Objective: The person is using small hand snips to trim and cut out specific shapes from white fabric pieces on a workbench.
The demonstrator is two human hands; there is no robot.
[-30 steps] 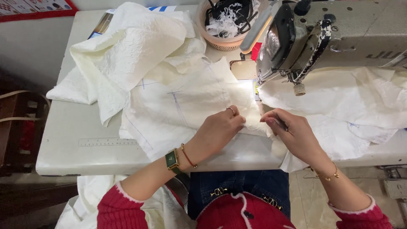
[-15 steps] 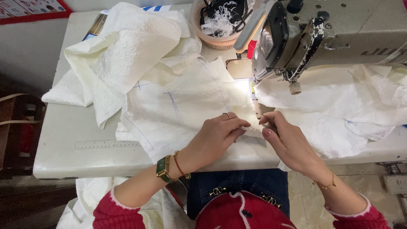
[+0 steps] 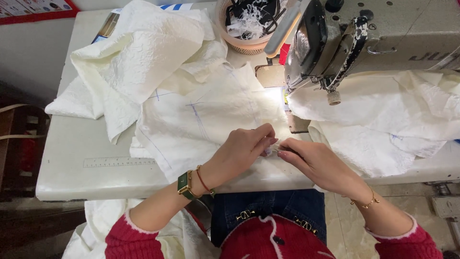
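Both hands meet on a piece of cream fabric (image 3: 211, 120) spread over the white sewing table (image 3: 72, 148), their fingertips almost touching each other. The left hand (image 3: 244, 148) lies knuckles-up with its fingers curled inward and drawn close together, the fingertips pressing a small fold of the cloth at its near edge; a green square watch (image 3: 185, 185) and a thin red cord sit on that wrist. The right hand (image 3: 311, 160) is likewise narrowed to a pinch, thumb and forefinger closed on the same edge of the fabric just beside the left fingertips; whether a slim tool also lies under those fingers cannot be told. A fine gold bracelet (image 3: 366, 203) circles the right wrist. The cream fabric carries faint blue chalk lines and runs away from the hands toward the grey sewing machine (image 3: 373, 43), whose lit needle area lies just beyond the fingertips. More crumpled cream cloth (image 3: 139, 62) is heaped beyond the left hand, and another spread lies under the machine arm beyond the right hand. A round basket (image 3: 249, 29) of scraps stands well beyond both hands, beside the machine head. A ruler scale (image 3: 120, 161) is set into the table outward of the left forearm.
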